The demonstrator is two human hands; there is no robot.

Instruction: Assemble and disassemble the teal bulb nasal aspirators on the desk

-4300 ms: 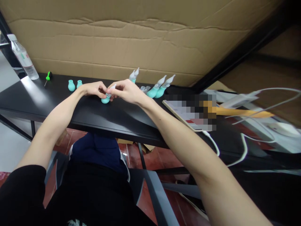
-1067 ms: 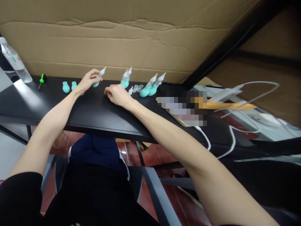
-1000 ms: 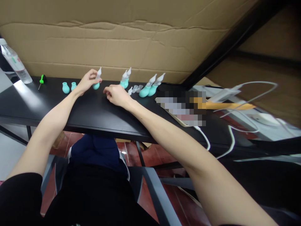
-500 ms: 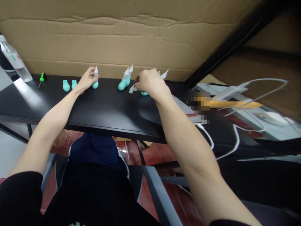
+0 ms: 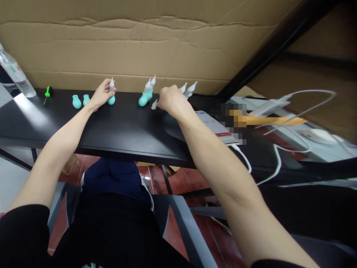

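Over the desk (image 5: 125,130), the right hand (image 5: 172,99) bends beside a loose white tip (image 5: 154,105), its grip hidden from where I stand; the left hand (image 5: 102,95) pinches the nozzle (image 5: 112,85) on an upright teal bulb (image 5: 111,100). Two open-necked bulbs (image 5: 77,102) stand leftward, insides unseen; farther off, a bottle (image 5: 16,72) holds clear liquid.

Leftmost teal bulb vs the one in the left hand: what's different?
The leftmost bulb is bare with an open neck; the held bulb has a whitish nozzle on top. The leftmost bulb stands free of both hands, while the left hand grips the held bulb near its neck. Both are teal and roughly upright.
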